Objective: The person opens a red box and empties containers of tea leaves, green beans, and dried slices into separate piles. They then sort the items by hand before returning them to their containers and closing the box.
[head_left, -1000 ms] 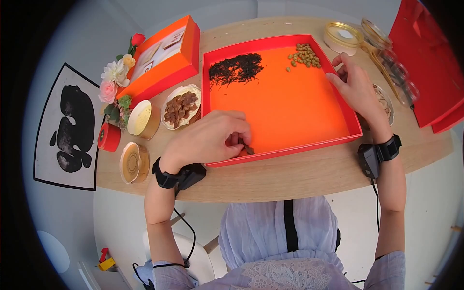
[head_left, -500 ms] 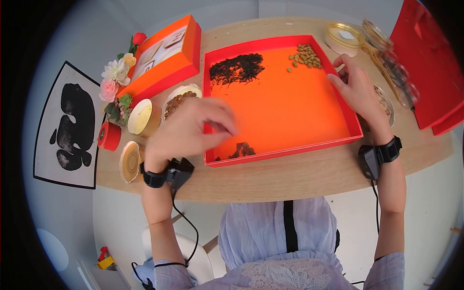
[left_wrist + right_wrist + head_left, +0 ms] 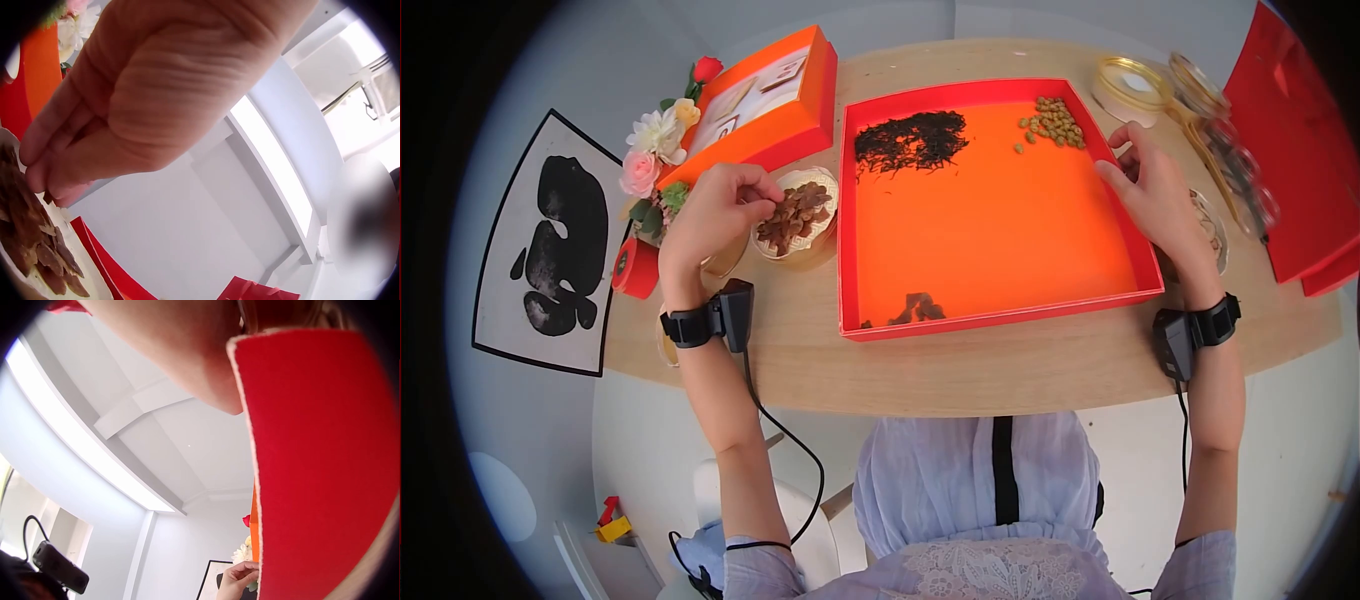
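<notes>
My left hand is over a pale bowl heaped with brown dried flakes. In the left wrist view its thumb and fingertips pinch a small brown flake at the bowl's edge. My right hand rests at the right rim of a red tray with an orange floor, thumb over the rim and fingers loosely bent. Inside the tray, dark shreds lie far left, greenish round pellets far right, and a few brown flakes along the near edge.
Left of the tray stand an orange box, artificial flowers and a red round container. To the right are a gold-rimmed jar, a long wooden tool, a part-hidden bowl and a red bag.
My left hand has let go of brown flakes at the tray's near-left corner and moved left and away to the bowl of flakes. The right hand keeps its place at the rim.
</notes>
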Motion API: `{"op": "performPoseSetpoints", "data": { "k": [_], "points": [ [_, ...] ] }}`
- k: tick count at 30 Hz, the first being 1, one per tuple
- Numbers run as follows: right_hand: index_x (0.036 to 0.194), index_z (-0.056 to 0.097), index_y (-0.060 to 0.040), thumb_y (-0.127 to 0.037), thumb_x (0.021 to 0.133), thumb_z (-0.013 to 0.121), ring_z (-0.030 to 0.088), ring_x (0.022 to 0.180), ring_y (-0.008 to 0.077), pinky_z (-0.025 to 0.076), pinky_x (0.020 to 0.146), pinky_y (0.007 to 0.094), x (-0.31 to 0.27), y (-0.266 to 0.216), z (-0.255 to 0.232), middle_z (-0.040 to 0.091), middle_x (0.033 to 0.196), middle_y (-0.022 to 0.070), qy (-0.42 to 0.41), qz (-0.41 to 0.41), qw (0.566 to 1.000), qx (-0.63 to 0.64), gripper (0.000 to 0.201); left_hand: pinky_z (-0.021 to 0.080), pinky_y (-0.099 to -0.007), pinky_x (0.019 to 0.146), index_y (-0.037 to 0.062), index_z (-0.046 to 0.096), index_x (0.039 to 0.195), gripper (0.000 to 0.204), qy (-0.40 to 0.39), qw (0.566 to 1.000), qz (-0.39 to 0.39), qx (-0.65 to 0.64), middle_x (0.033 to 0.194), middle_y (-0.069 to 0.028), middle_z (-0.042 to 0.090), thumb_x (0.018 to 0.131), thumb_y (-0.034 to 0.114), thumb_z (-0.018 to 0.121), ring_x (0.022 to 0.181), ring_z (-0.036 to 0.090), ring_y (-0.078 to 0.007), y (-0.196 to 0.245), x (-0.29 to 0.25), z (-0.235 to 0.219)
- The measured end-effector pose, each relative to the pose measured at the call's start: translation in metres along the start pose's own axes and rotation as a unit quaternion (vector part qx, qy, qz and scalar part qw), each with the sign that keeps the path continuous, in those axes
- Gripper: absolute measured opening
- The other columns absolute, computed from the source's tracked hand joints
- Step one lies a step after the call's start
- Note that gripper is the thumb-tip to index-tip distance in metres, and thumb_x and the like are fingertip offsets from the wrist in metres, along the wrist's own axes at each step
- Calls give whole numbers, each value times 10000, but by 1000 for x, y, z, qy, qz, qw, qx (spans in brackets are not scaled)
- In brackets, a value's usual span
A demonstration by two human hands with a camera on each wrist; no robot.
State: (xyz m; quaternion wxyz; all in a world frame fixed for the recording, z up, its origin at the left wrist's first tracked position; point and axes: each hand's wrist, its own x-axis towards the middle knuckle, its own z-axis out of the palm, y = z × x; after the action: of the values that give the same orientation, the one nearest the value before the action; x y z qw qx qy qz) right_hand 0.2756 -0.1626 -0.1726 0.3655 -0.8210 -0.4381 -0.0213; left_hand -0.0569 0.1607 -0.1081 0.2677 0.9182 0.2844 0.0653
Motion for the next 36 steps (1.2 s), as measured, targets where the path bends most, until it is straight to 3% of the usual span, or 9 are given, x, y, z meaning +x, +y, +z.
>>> {"op": "performPoseSetpoints", "data": {
  "k": [3, 11, 14, 16, 17, 18, 20, 26, 36],
  "points": [
    [1127, 578, -21, -171, 912, 709, 649, 717, 285, 511, 682, 402, -1, -2, -1, 658, 778, 159, 1, -3, 1000, 1, 293, 508, -239, 687, -34, 711, 971, 89, -23, 995, 0, -93, 846, -2, 681, 906, -25, 650, 740, 623, -67, 3, 0, 4],
    [1133, 631, -13, -192, 914, 701, 655, 763, 265, 519, 702, 381, -4, -9, -3, 697, 899, 153, 19, -5, 1000, -10, 291, 425, -206, 585, -11, 683, 1012, 143, 41, 993, 48, -102, 784, 31, 649, 983, 127, 660, 660, 539, -36, 32, 1, 24],
    [1151, 661, -9, -184, 924, 682, 659, 828, 245, 521, 719, 371, -5, -30, -9, 707, 975, 137, 75, -80, 994, 6, 288, 398, -229, 563, 30, 627, 1098, 208, 30, 995, 63, -70, 689, 21, 571, 985, 202, 659, 610, 499, -54, 52, 0, 48],
    [1183, 665, -3, -138, 923, 667, 658, 879, 227, 526, 760, 364, -15, -55, -8, 707, 997, 129, -68, -147, 982, 100, 293, 405, -279, 579, 51, 581, 1228, 330, 75, 982, 148, 91, 635, -31, 481, 955, 208, 679, 581, 479, -100, 60, -3, 61],
    [1186, 665, -6, -81, 925, 650, 663, 910, 218, 523, 781, 347, -19, -69, -8, 703, 1026, 107, -160, -161, 969, 102, 273, 439, -350, 622, 61, 524, 1328, 447, 110, 971, 172, 123, 645, -91, 467, 927, 182, 679, 598, 515, -193, 56, -2, 69],
    [1190, 665, -8, -25, 927, 633, 667, 942, 210, 520, 801, 330, -22, -82, -5, 699, 1054, 85, -252, -173, 947, 103, 265, 439, -350, 622, 61, 524, 1328, 447, 109, 971, 172, 122, 645, -91, 467, 927, 182, 679, 598, 515, -193, 54, -2, 72],
    [1212, 666, 5, 25, 869, 604, 654, 1018, 310, 515, 924, 415, -23, -94, 14, 677, 1124, 148, -345, -264, 899, 51, 349, 459, -410, 661, 63, 520, 1358, 481, 142, 966, 160, 142, 688, -112, 515, 898, 114, 653, 660, 559, -267, 51, -3, 74],
    [1223, 680, -10, 72, 759, 624, 559, 1213, 306, 488, 991, 416, -8, -119, 65, 616, 1276, 139, -364, -435, 822, 58, 475, 498, -506, 820, 53, 530, 1331, 477, 133, 960, 156, 192, 932, -225, 674, 856, 31, 566, 919, 652, -411, 45, 3, 80],
    [1245, 668, -8, 82, 796, 611, 562, 1202, 306, 493, 996, 410, -11, -123, 38, 604, 1308, 114, -480, -393, 783, 57, 461, 503, -505, 878, 35, 576, 1223, 354, 120, 964, 159, 176, 1027, -235, 695, 871, 47, 537, 1022, 653, -408, 44, 4, 79]
  ]
}}
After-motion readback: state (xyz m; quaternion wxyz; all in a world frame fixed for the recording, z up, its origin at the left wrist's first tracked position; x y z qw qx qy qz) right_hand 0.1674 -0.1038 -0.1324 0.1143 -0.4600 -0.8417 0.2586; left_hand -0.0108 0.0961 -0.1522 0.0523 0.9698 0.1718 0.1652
